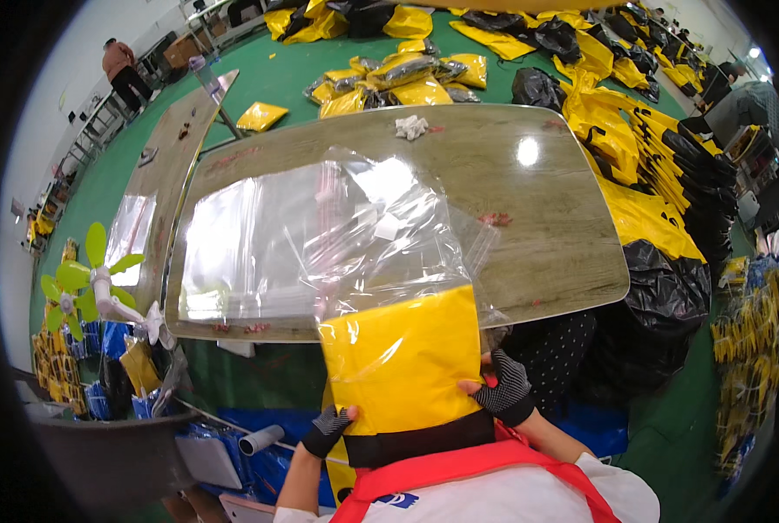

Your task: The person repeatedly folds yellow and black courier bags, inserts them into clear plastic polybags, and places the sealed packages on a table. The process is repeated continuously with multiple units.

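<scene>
A folded yellow garment (403, 362) with a black band along its lower edge is held upright in front of me, its top half inside a clear plastic bag (381, 235). The bag's far end lies loose on the wooden table (555, 218). My left hand (327, 429), in a dotted grey glove, grips the garment's lower left corner. My right hand (504, 388), gloved the same way, holds the garment's right edge together with the bag's mouth.
A stack of flat clear bags (250, 244) lies on the table's left half. Piles of yellow and black packed goods (642, 166) line the right and far sides. A small green fan (89, 283) stands left. A person (124, 74) stands far left.
</scene>
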The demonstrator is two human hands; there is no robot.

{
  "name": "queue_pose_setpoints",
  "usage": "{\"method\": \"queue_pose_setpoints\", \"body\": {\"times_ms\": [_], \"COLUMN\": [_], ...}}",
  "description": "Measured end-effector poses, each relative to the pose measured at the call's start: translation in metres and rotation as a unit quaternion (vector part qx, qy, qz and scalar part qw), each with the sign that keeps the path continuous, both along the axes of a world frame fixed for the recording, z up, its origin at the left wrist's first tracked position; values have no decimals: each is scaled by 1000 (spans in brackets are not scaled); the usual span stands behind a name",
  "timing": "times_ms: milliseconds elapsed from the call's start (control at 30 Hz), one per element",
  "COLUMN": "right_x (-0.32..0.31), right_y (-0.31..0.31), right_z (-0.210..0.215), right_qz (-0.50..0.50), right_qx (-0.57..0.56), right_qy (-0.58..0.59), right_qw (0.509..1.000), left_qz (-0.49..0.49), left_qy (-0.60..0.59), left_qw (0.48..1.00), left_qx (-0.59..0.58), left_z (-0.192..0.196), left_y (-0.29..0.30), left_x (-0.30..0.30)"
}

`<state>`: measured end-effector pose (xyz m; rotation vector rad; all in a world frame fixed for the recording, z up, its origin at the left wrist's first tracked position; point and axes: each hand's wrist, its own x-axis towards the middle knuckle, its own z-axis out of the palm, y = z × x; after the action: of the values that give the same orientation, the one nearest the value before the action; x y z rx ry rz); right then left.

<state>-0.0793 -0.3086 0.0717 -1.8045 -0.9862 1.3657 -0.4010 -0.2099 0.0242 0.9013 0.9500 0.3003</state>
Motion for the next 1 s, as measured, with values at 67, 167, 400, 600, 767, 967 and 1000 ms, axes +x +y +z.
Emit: {"method": "queue_pose_setpoints", "body": {"times_ms": [67,167,400,600,767,967,1000], "right_x": [-11,-9,-7,40,-4,-4,-8], "right_y": [-21,-39,-29,-6,-15,-55,-58], "right_z": [-23,-24,-2,-23,-30,-55,-34], "right_qz": [-24,81,86,69,-55,33,45], "right_qx": [220,112,50,151,92,69,45], "right_qy": [109,98,97,257,207,205,282], "right_qw": [969,986,990,952,972,976,957], "left_qz": [20,24,206,159,125,-82,-111], "left_qy": [-70,50,-204,-105,19,127,198], "left_qw": [990,988,957,979,985,968,947], "left_qx": [122,141,-5,79,122,199,227], "left_z": [-23,-56,-30,-7,-55,-39,-52], "left_y": [0,-15,37,41,-15,-43,-44], "left_x": [-3,-9,21,32,15,11,6]}}
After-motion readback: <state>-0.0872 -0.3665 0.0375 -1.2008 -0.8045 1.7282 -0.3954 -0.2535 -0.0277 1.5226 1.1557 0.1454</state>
